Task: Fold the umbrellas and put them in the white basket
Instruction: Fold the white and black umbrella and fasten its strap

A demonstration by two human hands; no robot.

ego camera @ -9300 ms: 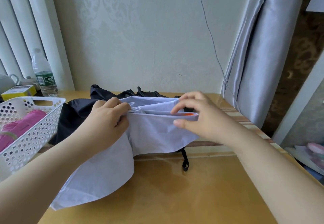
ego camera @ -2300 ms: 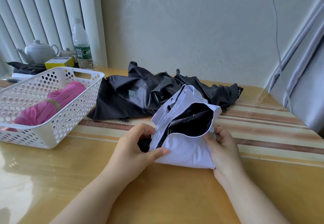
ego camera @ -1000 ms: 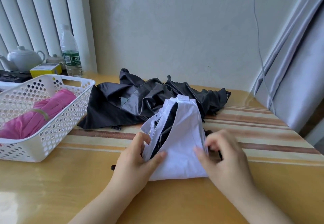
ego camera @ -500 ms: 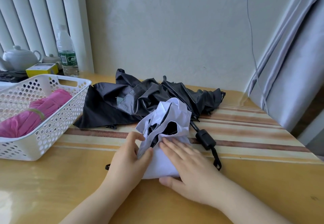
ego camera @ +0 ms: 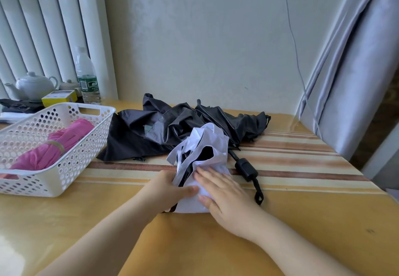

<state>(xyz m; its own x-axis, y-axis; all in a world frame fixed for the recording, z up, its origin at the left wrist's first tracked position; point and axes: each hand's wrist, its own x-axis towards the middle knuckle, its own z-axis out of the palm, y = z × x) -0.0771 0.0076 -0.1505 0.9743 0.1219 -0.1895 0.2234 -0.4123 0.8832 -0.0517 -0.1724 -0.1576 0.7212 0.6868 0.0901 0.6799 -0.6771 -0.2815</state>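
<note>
Three umbrellas in all — one white-and-black umbrella (ego camera: 203, 157) half gathered, one black umbrella (ego camera: 172, 129) lying loose behind it, and one pink umbrella (ego camera: 54, 146) rolled up. One white basket (ego camera: 64, 174), holding just the pink one. Two hands on the white fabric: the left hand (ego camera: 170, 189) and the right hand (ego camera: 224, 195). Further back stand one water bottle (ego camera: 86, 77), one white teapot (ego camera: 34, 85) and one yellow box (ego camera: 59, 98) — all on one surface (ego camera: 280, 221).

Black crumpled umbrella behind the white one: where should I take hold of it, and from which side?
Probably take the black crumpled umbrella by its black cylindrical handle, coming from the right. It sticks out rigid and bare past the white folded umbrella; the canopy is loose fabric.
</note>
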